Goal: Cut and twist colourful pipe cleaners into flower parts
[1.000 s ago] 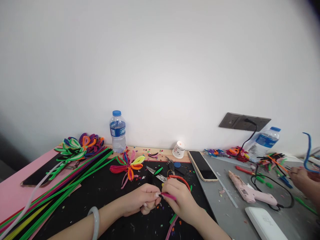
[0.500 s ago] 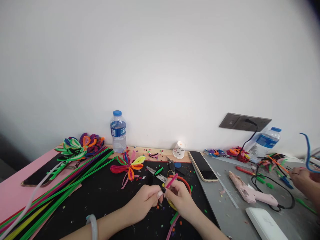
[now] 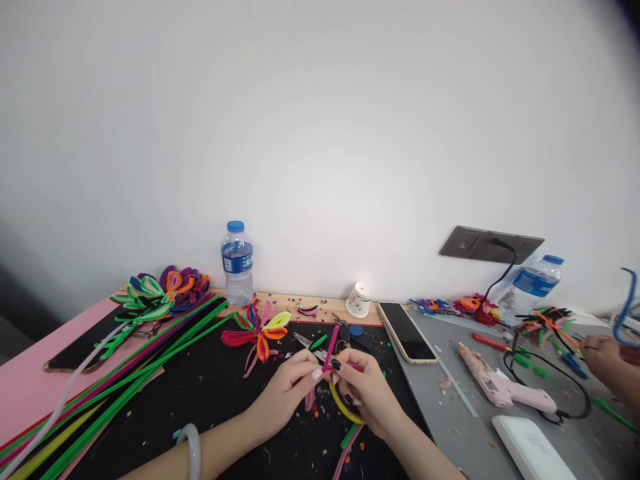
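My left hand (image 3: 293, 387) pinches a magenta pipe cleaner (image 3: 331, 348) between thumb and fingers, with one end standing up. My right hand (image 3: 367, 387) has its fingertips closed on the same pipe cleaner, close to the left thumb. A yellow pipe cleaner (image 3: 345, 408) curves beneath the two hands, and a pink piece (image 3: 310, 399) hangs under the left fingers. Just behind the hands lie open scissors (image 3: 304, 341), partly covered. A multicoloured pipe-cleaner flower (image 3: 260, 332) rests behind my left hand on the black mat (image 3: 200, 393).
A water bottle (image 3: 237, 263), paper cup (image 3: 359, 300) and phone (image 3: 407, 333) stand or lie along the back. Long pipe cleaners (image 3: 120, 393) run down the left. At right are a corded glue gun (image 3: 505, 387), a white box-shaped device (image 3: 533, 448) and another person's hand (image 3: 610, 363).
The magenta pipe cleaner now stands more upright between my fingertips. My right hand has shifted slightly right, its fingers regripped. The other person's blue pipe cleaner has moved right.
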A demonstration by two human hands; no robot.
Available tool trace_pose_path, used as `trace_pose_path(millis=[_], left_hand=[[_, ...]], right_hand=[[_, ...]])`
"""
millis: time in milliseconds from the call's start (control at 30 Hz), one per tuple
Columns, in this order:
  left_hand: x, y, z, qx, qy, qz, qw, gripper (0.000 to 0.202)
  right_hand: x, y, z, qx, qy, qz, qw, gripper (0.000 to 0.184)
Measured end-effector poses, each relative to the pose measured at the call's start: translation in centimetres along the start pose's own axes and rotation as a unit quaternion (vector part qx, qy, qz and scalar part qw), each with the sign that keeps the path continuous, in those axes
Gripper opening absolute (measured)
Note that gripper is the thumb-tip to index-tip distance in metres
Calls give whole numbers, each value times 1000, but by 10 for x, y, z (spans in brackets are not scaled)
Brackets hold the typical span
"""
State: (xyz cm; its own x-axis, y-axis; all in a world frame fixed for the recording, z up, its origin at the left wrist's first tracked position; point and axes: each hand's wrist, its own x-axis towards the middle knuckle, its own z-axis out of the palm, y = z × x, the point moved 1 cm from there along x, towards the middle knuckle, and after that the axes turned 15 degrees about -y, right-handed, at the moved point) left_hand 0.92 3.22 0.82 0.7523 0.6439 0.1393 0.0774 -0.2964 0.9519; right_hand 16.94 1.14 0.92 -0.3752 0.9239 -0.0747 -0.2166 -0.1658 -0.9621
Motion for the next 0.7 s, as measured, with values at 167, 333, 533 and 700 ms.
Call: trace_pose_path(millis=[167, 333, 533, 700], left_hand=[[0, -4, 4, -86, -25, -20, 996, 30], [1, -11, 9, -217, -57, -30, 974, 26], [4, -12, 6, -280, -22, -24, 959, 24], [4, -8, 7, -287, -13, -30, 957, 24]], right_hand=[[2, -1, -4, 36, 33, -23, 999, 23], [2, -2, 0, 39, 21, -29, 999, 20], [2, 2, 4, -73, -2, -49, 996, 26], [3, 6, 5, -95, -39, -26, 994, 19]])
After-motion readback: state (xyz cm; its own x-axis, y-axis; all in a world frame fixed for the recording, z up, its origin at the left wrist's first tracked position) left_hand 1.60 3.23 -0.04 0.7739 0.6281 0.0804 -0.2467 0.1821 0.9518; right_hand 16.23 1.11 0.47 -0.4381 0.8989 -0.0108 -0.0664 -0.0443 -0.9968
